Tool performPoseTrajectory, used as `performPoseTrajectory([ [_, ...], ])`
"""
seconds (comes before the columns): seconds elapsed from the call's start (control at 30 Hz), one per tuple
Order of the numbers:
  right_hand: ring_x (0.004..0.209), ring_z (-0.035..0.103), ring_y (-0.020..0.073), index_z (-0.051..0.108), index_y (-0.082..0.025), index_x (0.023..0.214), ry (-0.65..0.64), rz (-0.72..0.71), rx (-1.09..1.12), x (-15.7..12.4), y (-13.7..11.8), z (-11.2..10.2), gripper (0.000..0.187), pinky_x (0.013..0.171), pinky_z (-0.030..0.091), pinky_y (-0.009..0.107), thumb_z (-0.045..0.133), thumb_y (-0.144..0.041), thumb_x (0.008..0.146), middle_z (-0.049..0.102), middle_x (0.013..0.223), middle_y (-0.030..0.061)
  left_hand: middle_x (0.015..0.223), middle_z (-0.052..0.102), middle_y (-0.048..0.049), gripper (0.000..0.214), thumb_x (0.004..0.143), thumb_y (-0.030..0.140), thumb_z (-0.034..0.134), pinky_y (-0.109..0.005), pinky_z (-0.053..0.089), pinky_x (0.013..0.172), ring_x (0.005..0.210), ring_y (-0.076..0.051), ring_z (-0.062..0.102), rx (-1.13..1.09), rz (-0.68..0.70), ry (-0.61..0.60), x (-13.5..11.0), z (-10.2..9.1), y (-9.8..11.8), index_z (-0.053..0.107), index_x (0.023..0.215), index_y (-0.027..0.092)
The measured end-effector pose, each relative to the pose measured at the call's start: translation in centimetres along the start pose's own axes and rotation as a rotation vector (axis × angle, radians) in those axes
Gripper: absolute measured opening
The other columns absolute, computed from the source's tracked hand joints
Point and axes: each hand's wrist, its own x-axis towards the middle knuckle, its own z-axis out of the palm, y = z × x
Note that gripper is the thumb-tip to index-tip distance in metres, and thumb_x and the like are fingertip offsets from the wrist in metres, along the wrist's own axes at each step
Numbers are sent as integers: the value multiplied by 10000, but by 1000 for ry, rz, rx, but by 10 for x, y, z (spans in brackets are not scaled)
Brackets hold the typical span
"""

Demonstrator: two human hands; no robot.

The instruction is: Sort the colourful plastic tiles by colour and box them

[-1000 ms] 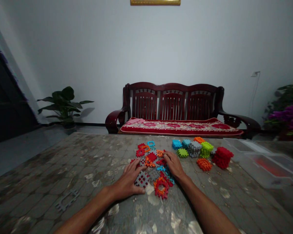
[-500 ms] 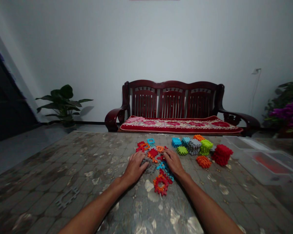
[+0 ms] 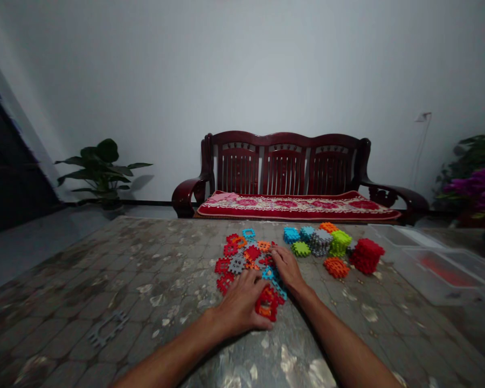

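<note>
Flat notched plastic building pieces in red, orange, blue and grey lie spread over the table in front of me. My left hand (image 3: 242,300) rests over the near left part of them, fingers stretched out and thumb apart, beside a red square-holed piece (image 3: 267,311). What lies under that palm is hidden. My right hand (image 3: 288,268) lies along the right side of the spread, fingertips by the dark red and grey pieces and close to a blue piece (image 3: 269,273). A grey piece (image 3: 237,263) and a red piece (image 3: 222,264) show beyond my left fingers.
Stacks of grey pieces (image 3: 320,243), green pieces (image 3: 340,243) and red pieces (image 3: 367,256) stand to the right. Farther right is a clear plastic box (image 3: 424,285). One grey frame piece (image 3: 108,328) lies far left. Behind the table stands a wooden bench (image 3: 286,161).
My left hand has moved nearer to me and to the right, uncovering grey and red pieces on the left side. My right hand has barely moved.
</note>
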Motion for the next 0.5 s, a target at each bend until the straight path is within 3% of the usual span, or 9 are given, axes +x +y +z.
performPoseTrajectory([
  [0.17, 1163, 622, 274, 771, -183, 1033, -17, 14, -8, 0, -2, -2, 517, 1076, 426, 457, 411, -540, 929, 724, 1181, 140, 1298, 570, -98, 621, 642, 442, 856, -417, 426, 1033, 1213, -308, 495, 9, -56, -94, 7, -3, 11, 601, 1161, 217],
  [0.33, 1189, 613, 274, 770, -170, 1049, -33, 14, -13, 0, -1, -3, 516, 1093, 411, 458, 416, -526, 930, 716, 1207, 149, 1191, 610, -77, 488, 678, 300, 791, -351, 447, 976, 1136, -262, 542, -82, -120, -1, 11, -1, 16, 562, 1098, 203],
  [0.5, 1178, 619, 268, 770, -190, 1020, -25, -10, -9, 0, -1, -3, 485, 1086, 413, 459, 430, -525, 939, 725, 1183, 137, 1117, 647, -74, 300, 765, 176, 620, -351, 474, 933, 1073, -245, 606, -129, -158, 66, 18, 11, 13, 537, 1051, 216],
])
